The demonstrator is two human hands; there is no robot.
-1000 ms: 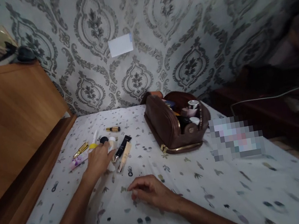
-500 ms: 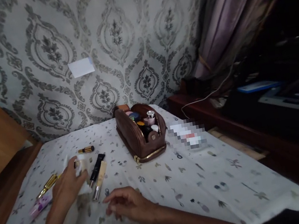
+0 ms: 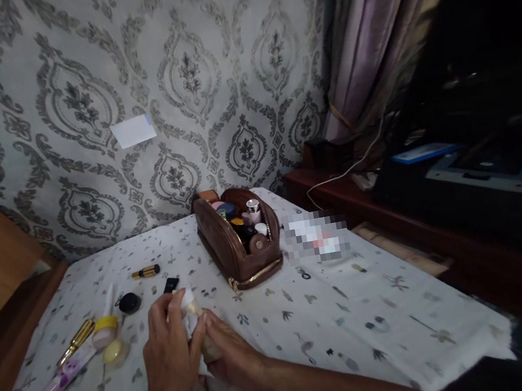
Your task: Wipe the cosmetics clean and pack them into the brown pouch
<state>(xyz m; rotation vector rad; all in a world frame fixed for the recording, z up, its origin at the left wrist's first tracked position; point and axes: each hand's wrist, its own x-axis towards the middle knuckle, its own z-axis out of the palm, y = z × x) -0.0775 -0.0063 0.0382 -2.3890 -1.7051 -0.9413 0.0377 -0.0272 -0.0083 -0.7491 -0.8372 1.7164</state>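
Note:
Both of my hands are together over the near part of the cloth. My left hand (image 3: 168, 344) is closed on a crumpled white tissue (image 3: 193, 323), pressed against a small beige bottle (image 3: 210, 349) with a whitish top. Wrapped round the lower part of that bottle is my right hand (image 3: 235, 353); the fingers hide much of it. Just beyond the left fingers, the end of a black tube (image 3: 171, 284) shows. Left of my hands lie a pale yellow round jar (image 3: 115, 353), a yellow-rimmed jar (image 3: 105, 332) and a round black piece (image 3: 129, 303).
A brown cosmetic bag (image 3: 242, 245), unzipped and full of small items, stands at the back. A gold-and-black tube (image 3: 145, 271), gold tubes (image 3: 76, 342) and a purple-white tube (image 3: 68, 376) lie leftward. A blurred white packet (image 3: 320, 235) is right of the bag.
My left hand has come right and nearer, from among the items at left, to meet my right hand. The bottle and tissue are now between them. The jars and black piece have come into sight.

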